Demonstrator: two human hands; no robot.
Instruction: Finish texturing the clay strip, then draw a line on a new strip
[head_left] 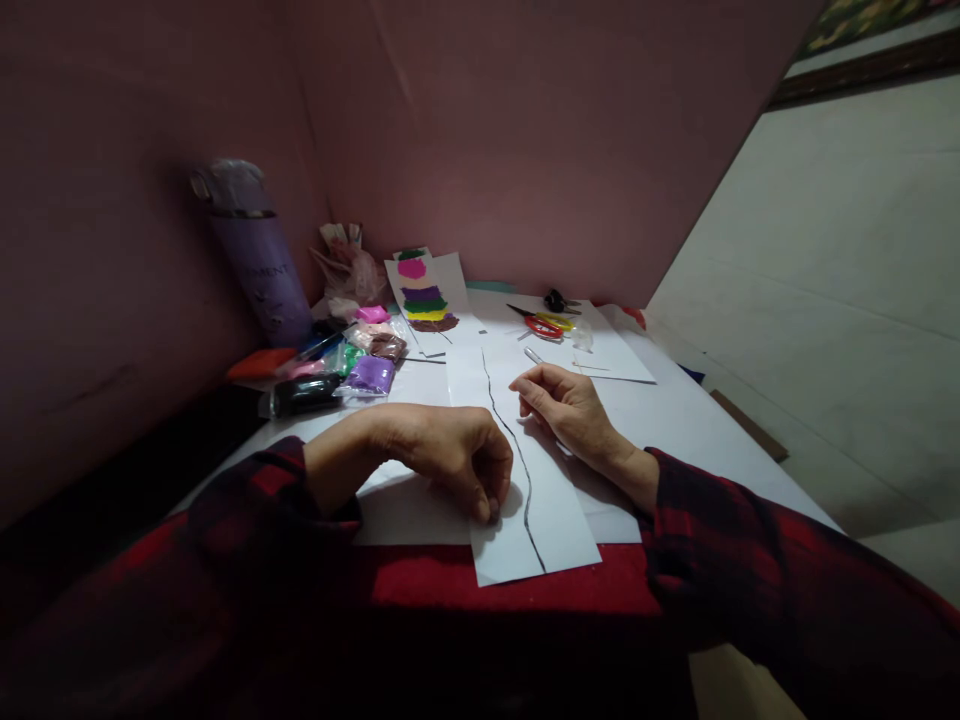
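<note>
Below the pressed-together fingers of our left hand (461,455) and beside the curled ones of our right hand (566,408), either possibly pinching something we cannot tell, lies a white paper strip (556,510) with a wavy black line (529,490), which could skew if either hand snagged its overhanging end.

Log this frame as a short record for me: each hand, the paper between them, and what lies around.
Left hand: left hand, fingers curled, over the strip's left side; hold unclear
Right hand: right hand, fingers curled, right of the line; hold unclear
Work surface: white paper strip overhanging the near edge
Marking: black wavy line running lengthwise
Left side: purple bottle, purple packet among others
Behind: painted sheet, red-handled scissors
</note>
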